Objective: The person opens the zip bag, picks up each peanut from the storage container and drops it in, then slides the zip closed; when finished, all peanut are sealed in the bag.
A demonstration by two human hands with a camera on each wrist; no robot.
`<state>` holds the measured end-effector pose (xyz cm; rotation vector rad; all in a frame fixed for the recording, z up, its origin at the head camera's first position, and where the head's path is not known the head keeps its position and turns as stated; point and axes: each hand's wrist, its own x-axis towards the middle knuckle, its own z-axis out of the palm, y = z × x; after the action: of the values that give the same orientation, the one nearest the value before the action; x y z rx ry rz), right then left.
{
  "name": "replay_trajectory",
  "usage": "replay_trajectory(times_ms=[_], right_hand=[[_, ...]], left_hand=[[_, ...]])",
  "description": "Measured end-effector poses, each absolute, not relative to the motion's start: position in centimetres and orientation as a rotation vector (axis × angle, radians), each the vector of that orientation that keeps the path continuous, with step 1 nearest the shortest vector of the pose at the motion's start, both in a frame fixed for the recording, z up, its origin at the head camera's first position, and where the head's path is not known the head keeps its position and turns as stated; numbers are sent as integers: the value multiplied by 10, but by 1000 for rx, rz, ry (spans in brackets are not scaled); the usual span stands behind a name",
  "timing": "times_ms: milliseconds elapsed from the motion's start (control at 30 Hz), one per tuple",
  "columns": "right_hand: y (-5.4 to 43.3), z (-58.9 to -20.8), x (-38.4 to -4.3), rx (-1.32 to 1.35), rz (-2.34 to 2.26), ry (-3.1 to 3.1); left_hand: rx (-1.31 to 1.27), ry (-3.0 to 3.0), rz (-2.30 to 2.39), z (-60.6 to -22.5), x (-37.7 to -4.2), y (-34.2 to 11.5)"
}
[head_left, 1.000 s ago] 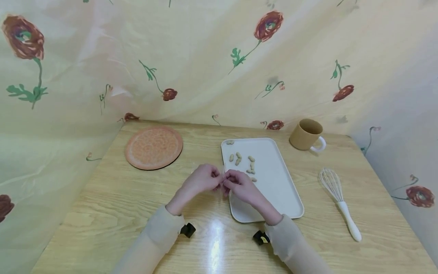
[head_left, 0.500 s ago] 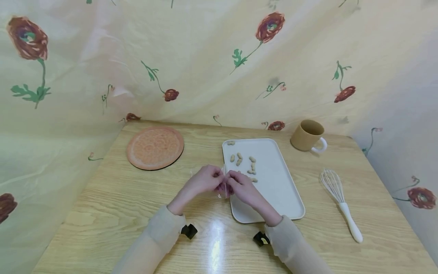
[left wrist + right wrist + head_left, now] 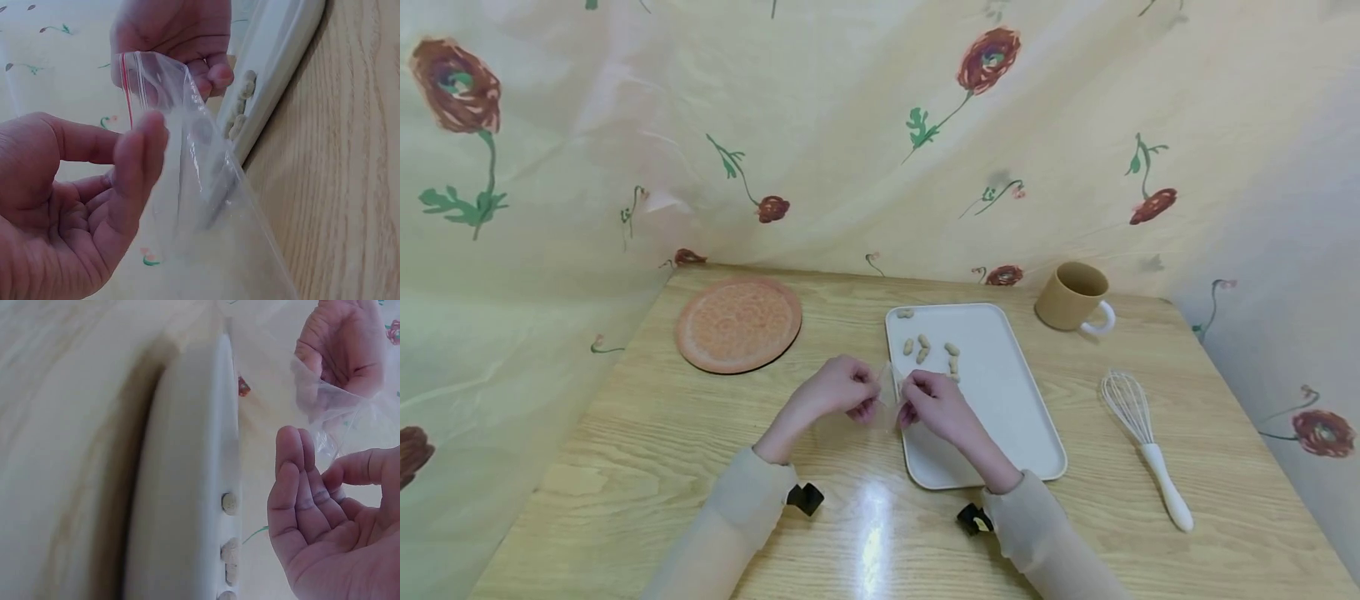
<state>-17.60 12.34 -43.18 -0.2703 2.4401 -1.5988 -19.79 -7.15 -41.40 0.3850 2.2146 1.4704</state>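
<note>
Between my hands hangs a clear zip bag (image 3: 200, 169) with a red line along its zip edge. My left hand (image 3: 838, 387) pinches one side of the bag's top between thumb and fingers. On the opposite side, my right hand (image 3: 936, 404) pinches the bag by its edge, over the left rim of a white tray (image 3: 1000, 400). The bag looks flat, and in the head view it barely shows. Several peanuts in their shells (image 3: 952, 364) lie on the tray's left and far part; my right hand hides some of the tray.
A round orange patterned mat (image 3: 739, 325) lies at the back left of the wooden table (image 3: 647, 467). Behind the tray's right side stands a tan mug (image 3: 1070, 296) with a white handle. A whisk (image 3: 1150, 450) lies at the right. Flowered cloth hangs behind.
My hands have drawn apart, the left one shifting slightly left, and the bag's top now spans the gap between them. Tray and peanuts stay put.
</note>
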Motion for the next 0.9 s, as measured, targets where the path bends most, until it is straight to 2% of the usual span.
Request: replay_trajectory(times_ms=[200,900], right_hand=[[127,-432,-178,-188,-1569,2491],[133,-434,-180,-207,-1548,2610]], left_hand=[[328,2284,1373,-411,-197,-76],[180,2603,1035,-387,-184,-78]])
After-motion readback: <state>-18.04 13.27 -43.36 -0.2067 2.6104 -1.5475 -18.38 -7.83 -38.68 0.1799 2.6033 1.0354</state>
